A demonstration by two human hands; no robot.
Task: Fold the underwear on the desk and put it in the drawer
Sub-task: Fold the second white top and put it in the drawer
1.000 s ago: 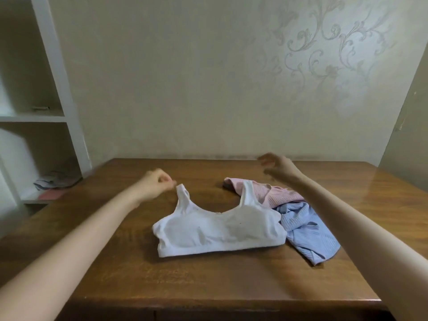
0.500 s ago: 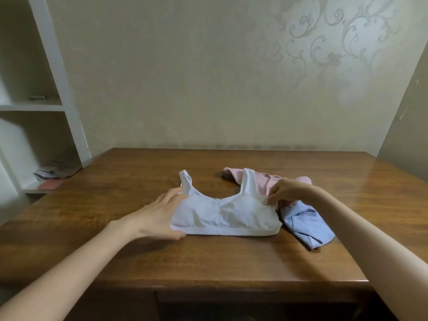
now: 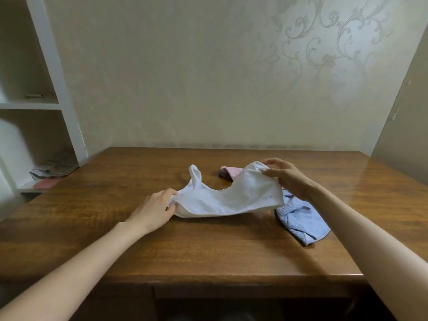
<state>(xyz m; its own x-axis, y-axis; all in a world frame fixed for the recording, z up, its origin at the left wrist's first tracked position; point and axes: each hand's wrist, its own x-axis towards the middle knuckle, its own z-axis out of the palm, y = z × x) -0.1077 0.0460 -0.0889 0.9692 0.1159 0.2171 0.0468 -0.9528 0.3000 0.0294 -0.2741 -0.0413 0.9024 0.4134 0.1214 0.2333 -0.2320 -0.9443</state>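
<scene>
The left hand's [image 3: 155, 210] fingers and thumb pinch the left end of the white bra [image 3: 231, 198], low over the wood. The right hand's [image 3: 287, 179] fingers curl round the bra's right cup near its strap and hold that end raised, so the garment slopes up to the right with its lower hem sagging between the 2 hands. The left strap stands up in a loop behind the left hand. A pink ribbed underwear piece [image 3: 231, 171] lies just behind the bra, partly hidden by it. A blue ribbed underwear piece [image 3: 301, 218] lies under the right forearm, well short of the desk's [image 3: 208, 251] near edge. Bare wood spreads left of the left hand, ahead to the near edge and back to the wall. A white shelf unit [image 3: 58, 89] stands beside the desk's left far corner, with folded cloths [image 3: 53, 170] on its lower shelf
</scene>
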